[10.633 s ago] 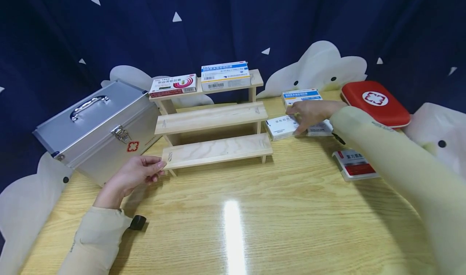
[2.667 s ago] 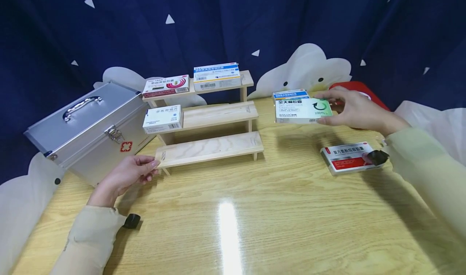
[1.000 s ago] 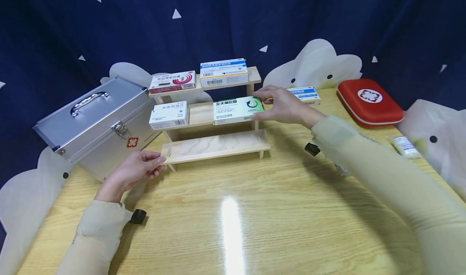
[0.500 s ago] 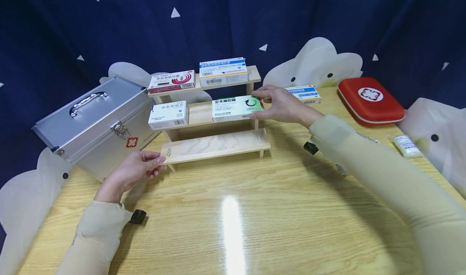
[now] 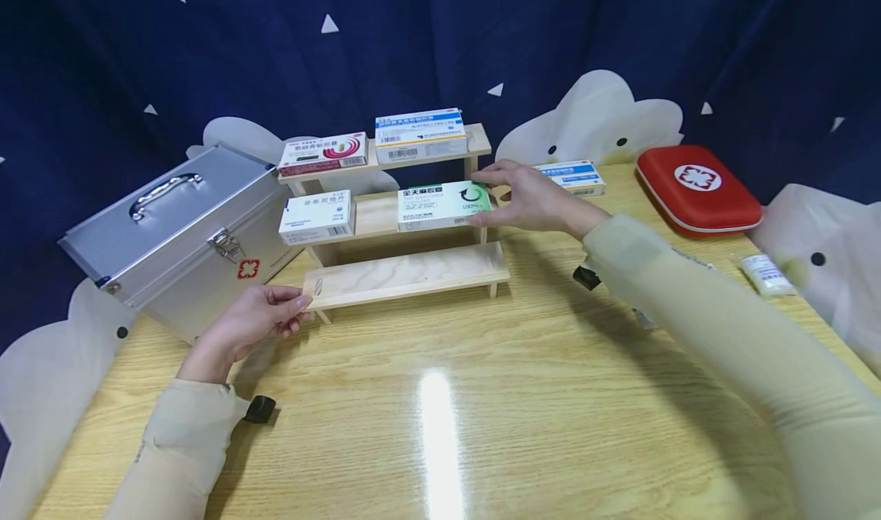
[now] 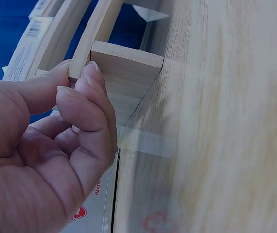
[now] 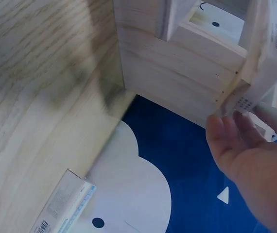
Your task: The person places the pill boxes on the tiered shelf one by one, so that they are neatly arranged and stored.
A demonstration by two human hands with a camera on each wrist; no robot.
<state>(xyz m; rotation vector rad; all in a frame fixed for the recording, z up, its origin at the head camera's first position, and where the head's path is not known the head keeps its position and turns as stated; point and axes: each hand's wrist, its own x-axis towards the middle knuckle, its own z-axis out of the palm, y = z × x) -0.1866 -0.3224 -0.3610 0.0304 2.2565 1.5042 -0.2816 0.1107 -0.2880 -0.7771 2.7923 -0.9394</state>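
A three-tier wooden shelf (image 5: 406, 275) stands on the table. My left hand (image 5: 255, 325) pinches the left end of its lowest board; in the left wrist view the thumb and fingertips (image 6: 95, 70) close on that board's corner. On the middle tier, my right hand (image 5: 533, 197) grips the right end of a green-and-white medicine box (image 5: 440, 205). A white medicine box (image 5: 316, 216) sits at the left of that tier, with bare wood between the two. Up on the top tier lie a red-and-white medicine box (image 5: 323, 153) and a blue-and-white one (image 5: 420, 134).
A silver metal case (image 5: 186, 229) stands left of the shelf. At right are another blue-and-white box (image 5: 574, 177), a red zip case (image 5: 698, 187) and a small white packet (image 5: 765, 274). My right sleeve (image 5: 688, 321) mostly covers something on the table. A blue curtain (image 5: 427, 38) hangs behind.
Since the earliest frame, the white box has gone from the right of the table to the middle tier. My right hand then carried the green-and-white box there. Hardly anything moved in the last second.
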